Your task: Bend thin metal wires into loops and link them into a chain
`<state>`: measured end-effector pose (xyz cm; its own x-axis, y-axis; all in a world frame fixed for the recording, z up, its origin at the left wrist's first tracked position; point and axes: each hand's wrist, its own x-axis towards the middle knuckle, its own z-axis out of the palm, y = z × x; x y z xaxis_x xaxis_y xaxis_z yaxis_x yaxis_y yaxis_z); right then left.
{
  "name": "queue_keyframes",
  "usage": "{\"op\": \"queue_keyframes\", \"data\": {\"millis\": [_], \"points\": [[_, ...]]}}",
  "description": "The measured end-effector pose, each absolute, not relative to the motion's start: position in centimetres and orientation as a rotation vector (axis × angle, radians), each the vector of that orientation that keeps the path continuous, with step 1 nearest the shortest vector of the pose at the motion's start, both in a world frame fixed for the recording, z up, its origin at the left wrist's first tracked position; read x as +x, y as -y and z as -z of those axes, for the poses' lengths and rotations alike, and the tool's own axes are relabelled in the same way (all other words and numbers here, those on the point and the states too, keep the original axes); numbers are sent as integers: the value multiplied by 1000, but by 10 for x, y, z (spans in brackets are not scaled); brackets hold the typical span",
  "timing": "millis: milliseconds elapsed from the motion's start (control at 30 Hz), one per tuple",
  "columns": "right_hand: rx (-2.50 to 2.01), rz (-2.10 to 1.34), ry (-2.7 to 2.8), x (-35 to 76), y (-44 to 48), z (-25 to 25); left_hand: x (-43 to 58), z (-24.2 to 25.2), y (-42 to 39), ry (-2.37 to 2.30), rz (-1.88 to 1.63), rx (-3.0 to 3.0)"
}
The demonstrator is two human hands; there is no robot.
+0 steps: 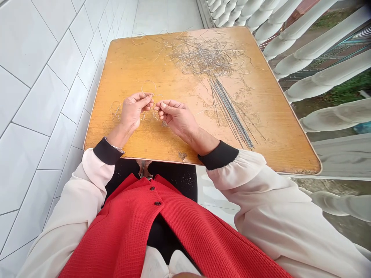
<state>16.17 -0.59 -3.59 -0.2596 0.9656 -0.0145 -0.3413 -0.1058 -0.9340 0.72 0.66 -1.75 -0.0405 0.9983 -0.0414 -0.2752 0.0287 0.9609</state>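
Note:
My left hand (133, 109) is closed in a pinch on a thin wire (148, 81), which curves in a loop above the fingertips. Close beside it, my right hand (177, 116) also pinches thin wire between thumb and forefinger, the fingertips of both hands almost meeting. Whether both hold one and the same piece I cannot tell. Small wire rings (115, 109) lie on the wooden table (127, 65) left of my left hand, and a few more show partly hidden beneath my fingers.
A tangled heap of thin wire (207, 58) lies at the table's far side. From it a bundle of straight grey wires (232, 112) runs toward the front right. White tiled wall (37, 104) borders the left, and a white balustrade (310, 81) the right.

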Motion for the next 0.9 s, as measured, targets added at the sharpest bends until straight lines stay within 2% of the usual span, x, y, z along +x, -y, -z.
{"op": "queue_keyframes", "data": {"millis": [433,900], "points": [[-902,-1587,1106,162,7,36,12,16,-4,-1090,-1404,998],[-973,-1621,1072,162,13,30,7,20,-3,-1070,-1333,1013]]}}
